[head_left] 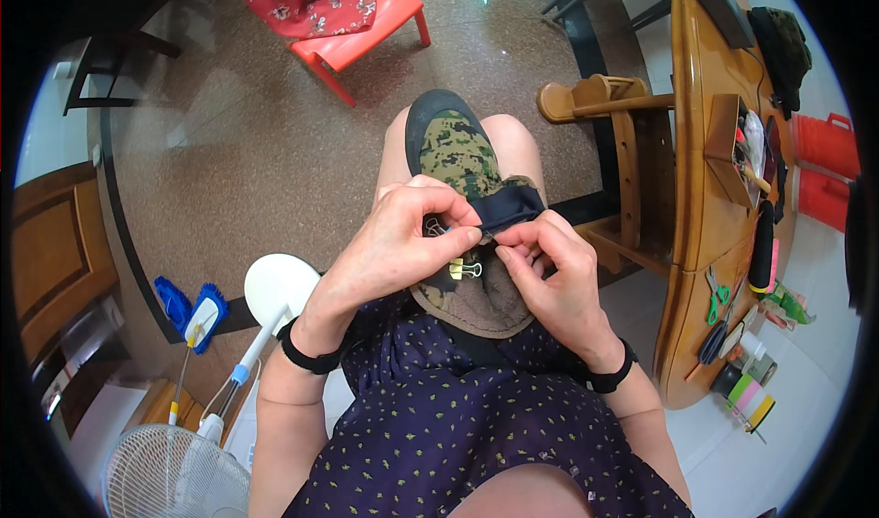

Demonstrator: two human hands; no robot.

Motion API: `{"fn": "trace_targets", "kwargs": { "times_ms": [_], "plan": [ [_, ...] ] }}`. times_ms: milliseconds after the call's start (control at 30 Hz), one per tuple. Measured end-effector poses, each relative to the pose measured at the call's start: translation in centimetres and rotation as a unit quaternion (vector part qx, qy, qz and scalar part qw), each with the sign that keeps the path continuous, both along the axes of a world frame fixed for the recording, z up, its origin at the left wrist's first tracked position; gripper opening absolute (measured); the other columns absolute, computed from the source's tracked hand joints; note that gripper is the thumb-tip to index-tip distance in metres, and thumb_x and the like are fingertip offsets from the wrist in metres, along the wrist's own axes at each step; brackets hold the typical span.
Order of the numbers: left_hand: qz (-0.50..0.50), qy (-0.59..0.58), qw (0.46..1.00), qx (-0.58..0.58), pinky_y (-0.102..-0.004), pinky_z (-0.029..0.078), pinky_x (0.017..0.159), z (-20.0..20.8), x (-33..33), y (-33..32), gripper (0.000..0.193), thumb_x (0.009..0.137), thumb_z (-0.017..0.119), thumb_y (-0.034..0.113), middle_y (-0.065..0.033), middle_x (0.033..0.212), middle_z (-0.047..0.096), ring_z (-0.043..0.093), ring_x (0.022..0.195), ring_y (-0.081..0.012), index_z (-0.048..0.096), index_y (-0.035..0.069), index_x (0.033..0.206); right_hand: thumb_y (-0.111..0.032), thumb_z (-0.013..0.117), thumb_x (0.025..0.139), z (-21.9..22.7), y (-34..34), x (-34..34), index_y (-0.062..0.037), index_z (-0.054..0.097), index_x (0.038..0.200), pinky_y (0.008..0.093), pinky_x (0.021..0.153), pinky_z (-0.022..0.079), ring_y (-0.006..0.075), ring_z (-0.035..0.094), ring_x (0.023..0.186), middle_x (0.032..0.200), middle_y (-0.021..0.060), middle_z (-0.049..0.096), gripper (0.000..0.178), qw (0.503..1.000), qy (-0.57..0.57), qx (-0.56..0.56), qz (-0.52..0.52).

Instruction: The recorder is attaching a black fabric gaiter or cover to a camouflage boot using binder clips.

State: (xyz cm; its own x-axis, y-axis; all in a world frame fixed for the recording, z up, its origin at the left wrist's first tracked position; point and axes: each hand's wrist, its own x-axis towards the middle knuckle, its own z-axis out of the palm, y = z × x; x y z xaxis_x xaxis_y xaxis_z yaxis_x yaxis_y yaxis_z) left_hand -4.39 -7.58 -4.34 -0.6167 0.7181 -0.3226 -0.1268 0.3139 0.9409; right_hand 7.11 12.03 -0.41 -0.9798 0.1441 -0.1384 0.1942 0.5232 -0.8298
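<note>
A camouflage shoe with a black toe rim lies across my lap, its brown-lined opening towards me. A dark navy cloth strip lies folded over the shoe's upper. My left hand pinches the strip's near edge between thumb and forefinger. Close beside it, my right hand is closed in a pinch at the same edge; what its fingertips hold is too small to make out. A yellowish binder clip sits on the shoe below my left thumb. Another clip is partly hidden by my left fingers.
A wooden table stands at my right, bearing a box of tools and green-handled scissors. A red chair with floral cloth stands ahead. At left are a white fan, a white round-headed stand and blue mops.
</note>
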Motion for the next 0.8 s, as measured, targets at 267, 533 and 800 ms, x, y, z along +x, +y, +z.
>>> {"fn": "trace_targets", "kwargs": {
  "times_ms": [267, 533, 800],
  "plan": [
    [-0.003, 0.005, 1.0, -0.004, -0.0358, 0.049, 0.097, 0.2, -0.1, -0.1, 0.018, 0.089, 0.082, 0.015, -0.0093, 0.102, 0.072, 0.065, 0.106, -0.0208, 0.076, 0.0, 0.095, 0.002, 0.077, 0.089, -0.2, 0.0, -0.1, -0.0013, 0.074, 0.101, 0.0245, 0.057, 0.049, 0.0096, 0.063, 0.064, 0.086, 0.0048, 0.065, 0.013, 1.0, -0.003, -0.008, -0.004],
    [0.029, 0.186, 0.982, -0.016, -0.0448, 0.037, 0.108, 1.2, 1.6, 0.4, 0.013, 0.084, 0.083, 0.014, -0.0066, 0.099, 0.073, 0.065, 0.117, -0.0242, 0.076, 0.006, 0.093, 0.002, 0.077, 0.089, -0.1, 0.2, 0.0, -0.0008, 0.075, 0.101, 0.0239, 0.058, 0.049, 0.008, 0.061, 0.064, 0.085, 0.0042, 0.064, 0.012, 1.0, -0.008, -0.013, -0.008],
    [0.066, 0.497, 0.863, -0.06, -0.0516, 0.029, 0.109, 1.9, 5.1, 0.7, 0.023, 0.072, 0.083, 0.01, 0.0028, 0.09, 0.069, 0.067, 0.113, -0.021, 0.075, 0.012, 0.093, 0.002, 0.077, 0.089, -0.7, -0.1, 1.4, -0.0003, 0.076, 0.099, 0.0223, 0.059, 0.048, 0.007, 0.062, 0.067, 0.087, 0.0034, 0.066, 0.01, 0.995, -0.031, -0.086, -0.038]
  ]
}}
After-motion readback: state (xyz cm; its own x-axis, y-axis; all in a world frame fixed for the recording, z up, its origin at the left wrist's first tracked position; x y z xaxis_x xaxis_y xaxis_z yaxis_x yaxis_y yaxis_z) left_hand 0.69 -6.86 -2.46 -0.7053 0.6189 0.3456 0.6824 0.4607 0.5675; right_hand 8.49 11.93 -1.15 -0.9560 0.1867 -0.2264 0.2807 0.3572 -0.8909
